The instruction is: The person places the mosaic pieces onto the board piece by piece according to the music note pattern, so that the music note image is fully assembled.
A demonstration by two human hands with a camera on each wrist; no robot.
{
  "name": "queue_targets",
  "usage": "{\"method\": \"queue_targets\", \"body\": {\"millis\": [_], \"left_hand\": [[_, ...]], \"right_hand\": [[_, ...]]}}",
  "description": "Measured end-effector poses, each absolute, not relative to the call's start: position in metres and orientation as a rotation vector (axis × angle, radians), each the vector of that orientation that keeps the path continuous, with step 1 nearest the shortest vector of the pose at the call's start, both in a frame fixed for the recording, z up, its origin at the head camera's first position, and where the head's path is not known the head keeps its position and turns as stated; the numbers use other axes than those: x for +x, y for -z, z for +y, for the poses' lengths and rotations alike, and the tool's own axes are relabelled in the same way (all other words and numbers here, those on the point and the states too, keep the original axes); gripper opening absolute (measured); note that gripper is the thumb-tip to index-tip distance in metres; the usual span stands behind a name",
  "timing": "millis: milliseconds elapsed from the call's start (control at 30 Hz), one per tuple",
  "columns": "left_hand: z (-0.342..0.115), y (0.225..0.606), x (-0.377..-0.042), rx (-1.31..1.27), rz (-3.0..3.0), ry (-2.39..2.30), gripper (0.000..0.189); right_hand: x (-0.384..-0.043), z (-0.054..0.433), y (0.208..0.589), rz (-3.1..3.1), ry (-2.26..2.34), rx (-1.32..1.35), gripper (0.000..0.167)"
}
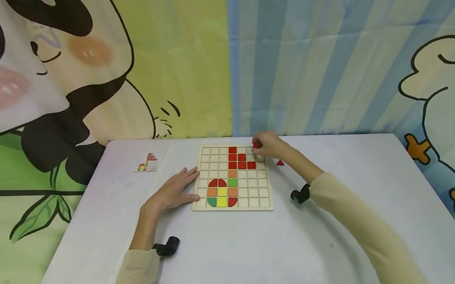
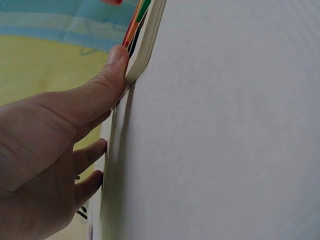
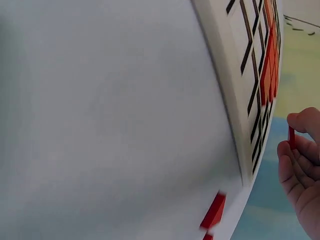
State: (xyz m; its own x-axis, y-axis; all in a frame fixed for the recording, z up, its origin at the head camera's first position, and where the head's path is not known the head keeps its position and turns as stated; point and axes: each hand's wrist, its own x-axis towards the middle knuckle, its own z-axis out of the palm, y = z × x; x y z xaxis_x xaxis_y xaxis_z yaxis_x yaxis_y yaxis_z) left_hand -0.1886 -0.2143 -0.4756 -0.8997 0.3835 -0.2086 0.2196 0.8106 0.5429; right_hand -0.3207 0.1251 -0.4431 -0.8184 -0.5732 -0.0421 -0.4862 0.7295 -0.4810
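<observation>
A square wooden grid board (image 1: pixel 254 193) lies on the table with coloured tiles set in some cells: red, orange, green and yellow. My left hand (image 1: pixel 174 190) rests at the board's left edge, fingers extended. Its thumb (image 2: pixel 116 65) touches the board's edge in the left wrist view. Over the far right corner of the board, my right hand (image 1: pixel 269 145) pinches a small red tile (image 3: pixel 292 138) between thumb and fingertip, raised off the surface. Right of the board lies a red triangular tile (image 1: pixel 280 163); the right wrist view shows red tiles (image 3: pixel 214 211) on the table there.
A small pattern card (image 1: pixel 147 162) with a coloured grid picture lies at the table's far left. Black wrist cameras sit on the left wrist (image 1: pixel 167 246) and right wrist (image 1: pixel 300 194). A printed cloth (image 1: pixel 184 58) hangs behind the white table (image 1: pixel 241 262).
</observation>
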Motion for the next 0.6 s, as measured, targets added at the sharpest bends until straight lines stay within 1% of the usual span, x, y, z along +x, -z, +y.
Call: {"method": "queue_targets", "body": {"millis": [233, 433, 600], "left_hand": [[-0.214, 0.476, -0.188, 0.483, 2.695, -0.750, 0.083], [-0.214, 0.477, -0.187, 0.483, 2.690, -0.739, 0.082], [-0.216, 0.476, -0.188, 0.476, 2.701, -0.718, 0.082]], "right_hand": [[-0.326, 0.092, 0.448, 2.683, 0.531, -0.890, 0.026], [-0.331, 0.081, 0.451, 2.684, 0.497, -0.922, 0.024], [-0.334, 0.077, 0.448, 2.664, 0.517, -0.895, 0.023]]}}
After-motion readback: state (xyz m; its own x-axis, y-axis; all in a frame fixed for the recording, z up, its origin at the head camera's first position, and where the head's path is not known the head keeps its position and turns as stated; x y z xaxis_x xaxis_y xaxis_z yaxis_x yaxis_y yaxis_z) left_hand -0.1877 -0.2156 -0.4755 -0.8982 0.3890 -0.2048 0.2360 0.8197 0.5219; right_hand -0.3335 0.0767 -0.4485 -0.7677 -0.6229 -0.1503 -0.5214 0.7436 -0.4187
